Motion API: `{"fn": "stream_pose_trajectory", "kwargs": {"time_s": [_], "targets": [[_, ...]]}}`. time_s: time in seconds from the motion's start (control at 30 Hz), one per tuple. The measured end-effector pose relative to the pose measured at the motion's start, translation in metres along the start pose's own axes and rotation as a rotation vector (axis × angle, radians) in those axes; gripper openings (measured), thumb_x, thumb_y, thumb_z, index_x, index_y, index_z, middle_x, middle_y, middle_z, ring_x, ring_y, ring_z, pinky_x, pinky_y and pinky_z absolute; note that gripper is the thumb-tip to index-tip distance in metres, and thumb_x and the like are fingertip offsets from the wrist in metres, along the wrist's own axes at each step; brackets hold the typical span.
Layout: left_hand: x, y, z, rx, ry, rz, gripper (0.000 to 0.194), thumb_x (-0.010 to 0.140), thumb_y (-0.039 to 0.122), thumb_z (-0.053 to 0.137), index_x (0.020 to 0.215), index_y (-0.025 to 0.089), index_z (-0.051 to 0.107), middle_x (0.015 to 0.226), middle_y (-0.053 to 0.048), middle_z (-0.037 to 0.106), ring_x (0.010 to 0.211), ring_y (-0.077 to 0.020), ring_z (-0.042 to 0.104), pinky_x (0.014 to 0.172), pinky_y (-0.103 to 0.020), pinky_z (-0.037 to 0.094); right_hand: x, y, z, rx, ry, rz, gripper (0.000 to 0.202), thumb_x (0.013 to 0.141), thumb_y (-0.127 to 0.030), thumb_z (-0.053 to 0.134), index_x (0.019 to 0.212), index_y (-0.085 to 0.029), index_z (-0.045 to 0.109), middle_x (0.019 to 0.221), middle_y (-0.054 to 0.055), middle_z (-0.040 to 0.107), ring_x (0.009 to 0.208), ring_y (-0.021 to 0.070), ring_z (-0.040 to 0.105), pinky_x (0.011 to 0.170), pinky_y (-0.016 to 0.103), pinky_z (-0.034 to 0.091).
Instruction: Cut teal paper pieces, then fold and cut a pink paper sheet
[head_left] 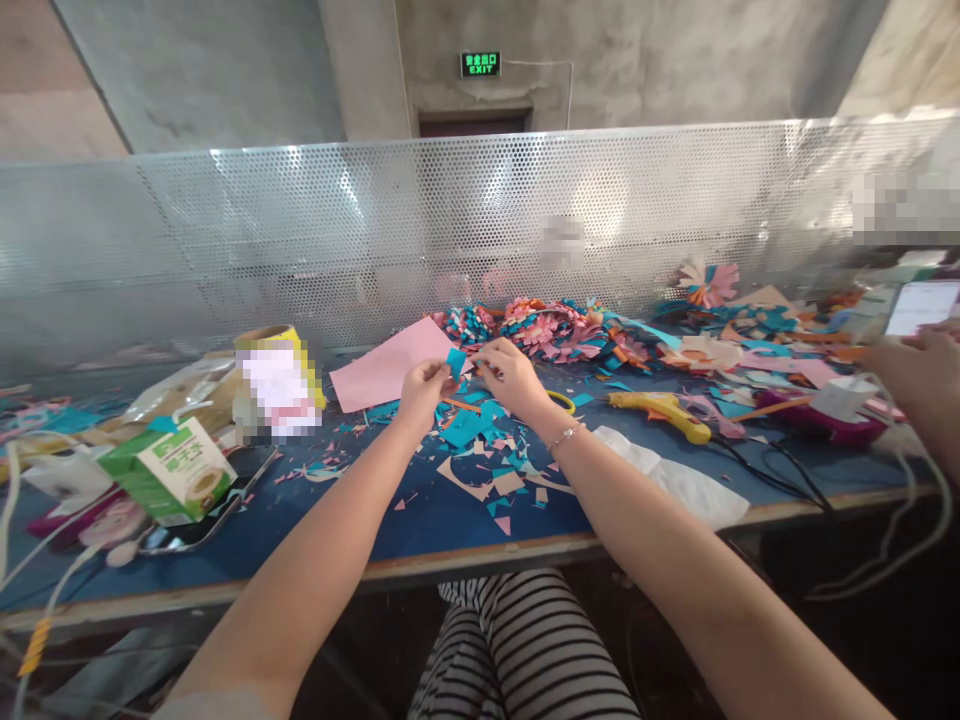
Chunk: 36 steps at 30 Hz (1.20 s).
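By the pink sheet point(379, 368), our left hand point(422, 390) pinched blue paper point(455, 361) (our right hand point(513, 378)'s hold, we couldn't tell); right of the sheet lay paper flowers point(551, 328) and a glue gun point(658, 409).

- One left hand point(424, 388) and one right hand point(514, 375), mid-frame
- One held blue paper piece point(455, 361), same spot
- One large pink sheet point(386, 366), centre left
- One corded yellow tool point(664, 408), centre right
- One green carton point(142, 465), lower left
- One exit sign point(480, 65), top middle
- Scraps point(472, 428), centre: more than I can count
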<state>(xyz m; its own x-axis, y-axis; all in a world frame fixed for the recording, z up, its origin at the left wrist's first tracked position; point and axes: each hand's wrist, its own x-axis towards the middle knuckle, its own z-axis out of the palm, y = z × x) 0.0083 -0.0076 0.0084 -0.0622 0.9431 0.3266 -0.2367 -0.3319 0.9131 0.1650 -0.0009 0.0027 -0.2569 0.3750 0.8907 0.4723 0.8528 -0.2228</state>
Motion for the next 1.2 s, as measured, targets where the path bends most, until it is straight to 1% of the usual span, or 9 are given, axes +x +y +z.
{"fn": "stream_pose_trajectory", "kwargs": {"time_s": [0.07,0.2,0.3,0.43,0.57,0.7,0.9,1.03,1.2], "targets": [[0.000,-0.001,0.000,0.033,-0.039,-0.006,0.028,0.058,0.032,0.074,0.072,0.015,0.057,0.064,0.002,0.056,0.058,-0.0131,0.061,0.062,-0.029,0.051,0.001,0.003,-0.003,0.017,0.047,0.064,0.030,0.084,-0.013,0.044,0.105,-0.020,0.064,0.093,0.008,0.055,0.088,0.0171,0.055,0.079,0.032,0.049],[-0.001,-0.003,0.001,0.105,-0.114,0.020,0.026,0.058,0.031,0.074,0.072,0.014,0.059,0.069,0.000,0.060,0.060,-0.0128,0.060,0.065,-0.031,0.052,0.002,0.009,-0.005,0.043,-0.015,0.040,0.034,0.085,-0.013,0.043,0.113,-0.022,0.061,0.100,0.008,0.053,0.095,0.0168,0.054,0.084,0.032,0.047],[-0.001,-0.004,0.001,0.127,-0.132,0.032,0.025,0.057,0.030,0.074,0.072,0.014,0.061,0.072,-0.001,0.062,0.061,-0.0123,0.059,0.067,-0.032,0.052,0.001,0.011,-0.006,0.058,-0.051,0.012,0.034,0.085,-0.012,0.042,0.109,-0.024,0.063,0.101,0.008,0.053,0.096,0.0163,0.054,0.083,0.031,0.047],[-0.002,-0.003,0.002,0.145,-0.141,0.016,0.026,0.056,0.031,0.075,0.072,0.013,0.063,0.070,-0.001,0.062,0.060,-0.0129,0.059,0.069,-0.033,0.052,0.000,0.010,-0.007,0.067,-0.060,0.020,0.029,0.081,-0.011,0.047,0.100,-0.023,0.065,0.097,0.006,0.054,0.089,0.0157,0.054,0.078,0.030,0.047],[-0.004,-0.004,0.003,0.143,-0.177,0.017,0.032,0.052,0.036,0.077,0.070,0.013,0.064,0.069,-0.001,0.063,0.061,-0.0134,0.059,0.069,-0.034,0.052,0.001,0.006,-0.009,0.070,-0.061,0.030,0.025,0.076,-0.006,0.048,0.088,-0.020,0.065,0.090,0.005,0.055,0.082,0.0147,0.054,0.075,0.028,0.047],[-0.007,-0.006,0.004,0.127,-0.201,0.025,0.036,0.050,0.041,0.077,0.070,0.013,0.065,0.069,-0.001,0.063,0.065,-0.0142,0.059,0.069,-0.033,0.053,0.000,0.003,-0.008,0.053,-0.042,0.005,0.023,0.074,-0.005,0.046,0.078,-0.019,0.064,0.084,0.004,0.056,0.081,0.0144,0.054,0.074,0.027,0.046],[-0.011,-0.003,0.007,0.089,-0.174,-0.004,0.033,0.050,0.036,0.078,0.069,0.013,0.065,0.066,-0.002,0.063,0.064,-0.0148,0.060,0.069,-0.034,0.052,-0.002,0.003,-0.004,0.032,-0.031,0.048,0.025,0.072,-0.004,0.046,0.079,-0.020,0.064,0.086,0.004,0.056,0.078,0.0150,0.054,0.070,0.027,0.044],[-0.010,-0.002,0.005,0.108,-0.178,0.004,0.030,0.052,0.035,0.076,0.071,0.013,0.065,0.066,-0.002,0.063,0.062,-0.0148,0.060,0.068,-0.034,0.052,-0.002,0.002,-0.002,0.045,-0.036,0.046,0.027,0.069,-0.002,0.047,0.081,-0.020,0.064,0.084,0.004,0.056,0.081,0.0158,0.054,0.073,0.027,0.044],[-0.007,-0.002,0.002,0.246,-0.192,0.080,0.026,0.057,0.033,0.073,0.073,0.014,0.068,0.067,-0.003,0.065,0.060,-0.0170,0.061,0.066,-0.034,0.052,-0.002,0.000,0.000,0.053,-0.029,0.063,0.024,0.069,-0.005,0.049,0.081,-0.020,0.064,0.084,0.004,0.057,0.077,0.0154,0.053,0.070,0.027,0.044]]}}
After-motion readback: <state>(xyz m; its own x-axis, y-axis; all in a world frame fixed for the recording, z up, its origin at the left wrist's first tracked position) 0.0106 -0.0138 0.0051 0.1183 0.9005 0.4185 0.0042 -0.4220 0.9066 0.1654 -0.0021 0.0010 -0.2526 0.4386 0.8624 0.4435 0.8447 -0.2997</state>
